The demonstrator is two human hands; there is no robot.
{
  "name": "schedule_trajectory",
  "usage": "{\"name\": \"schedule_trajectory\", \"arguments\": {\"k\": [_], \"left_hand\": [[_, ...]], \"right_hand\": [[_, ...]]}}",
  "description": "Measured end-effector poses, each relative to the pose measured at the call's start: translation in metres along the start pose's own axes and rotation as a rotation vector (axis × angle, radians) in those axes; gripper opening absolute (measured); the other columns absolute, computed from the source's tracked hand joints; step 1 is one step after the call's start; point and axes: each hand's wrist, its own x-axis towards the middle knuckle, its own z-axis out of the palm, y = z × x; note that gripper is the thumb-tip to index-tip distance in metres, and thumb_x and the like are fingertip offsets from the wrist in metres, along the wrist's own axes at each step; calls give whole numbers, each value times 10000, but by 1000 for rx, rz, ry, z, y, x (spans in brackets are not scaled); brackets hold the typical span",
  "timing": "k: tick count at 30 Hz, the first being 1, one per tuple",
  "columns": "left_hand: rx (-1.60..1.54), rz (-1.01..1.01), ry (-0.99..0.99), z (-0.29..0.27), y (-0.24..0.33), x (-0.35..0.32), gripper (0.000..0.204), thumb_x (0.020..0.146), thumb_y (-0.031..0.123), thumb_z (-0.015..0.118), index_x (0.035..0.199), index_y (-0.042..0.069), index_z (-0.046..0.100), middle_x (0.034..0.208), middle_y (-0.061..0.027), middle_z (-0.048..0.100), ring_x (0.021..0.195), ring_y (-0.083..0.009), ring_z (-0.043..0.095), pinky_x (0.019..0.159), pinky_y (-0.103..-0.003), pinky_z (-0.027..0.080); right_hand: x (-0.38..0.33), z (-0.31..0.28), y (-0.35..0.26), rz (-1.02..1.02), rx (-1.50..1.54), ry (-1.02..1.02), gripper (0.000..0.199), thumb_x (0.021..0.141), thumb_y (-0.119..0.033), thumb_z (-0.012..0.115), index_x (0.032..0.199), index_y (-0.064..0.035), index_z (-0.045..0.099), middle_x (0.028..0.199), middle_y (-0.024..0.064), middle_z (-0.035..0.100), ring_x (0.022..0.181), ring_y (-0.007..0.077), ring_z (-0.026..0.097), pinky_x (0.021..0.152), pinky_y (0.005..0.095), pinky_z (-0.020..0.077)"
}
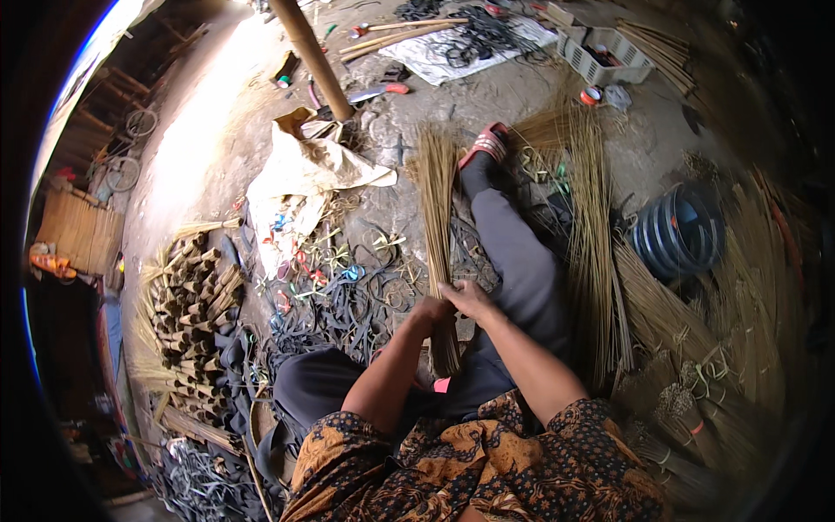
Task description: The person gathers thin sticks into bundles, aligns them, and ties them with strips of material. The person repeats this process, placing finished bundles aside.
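A long bundle of thin palm-rib broom sticks (437, 209) stretches away from me between my legs, its far end fanned out and its near end thicker and darker. Low on the bundle, my left hand (430, 316) is closed around it from the left side. My right hand (470, 300) grips the same place from the right, fingers curled and touching the left hand. Whether a tie lies under the fingers is hidden. More loose sticks (588, 226) lie lengthwise beyond my outstretched right leg (522, 261), which wears a red striped sandal (489, 143).
Stacked tied bundles (196, 322) and dark rubber strips (209, 478) are at left. A pale sack (313, 165), wooden post (313, 61) and red-handled knife (383, 90) lie ahead. At right are a dark bucket (674, 230), more stick bundles (687, 418) and a crate (609, 70).
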Motion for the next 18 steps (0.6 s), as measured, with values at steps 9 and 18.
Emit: {"name": "schedule_trajectory", "arguments": {"k": [9, 18], "left_hand": [[-93, 83, -97, -6, -6, -18, 364, 888, 269, 786, 1072, -40, 727, 939, -132, 739, 771, -234, 722, 659, -401, 587], [-522, -5, -197, -11, -11, -15, 286, 936, 139, 734, 1132, -69, 708, 1023, -179, 760, 841, -279, 765, 750, -425, 644]], "right_hand": [[1, 1, 8, 198, 335, -38, 472, 892, -371, 782, 1074, 60, 715, 865, 109, 720, 777, 205, 671, 687, 396, 538], [4, 3, 21, 296, 436, 29, 677, 875, -299, 775, 1376, 59, 493, 1256, 207, 615, 1127, 287, 617, 917, 479, 549]]}}
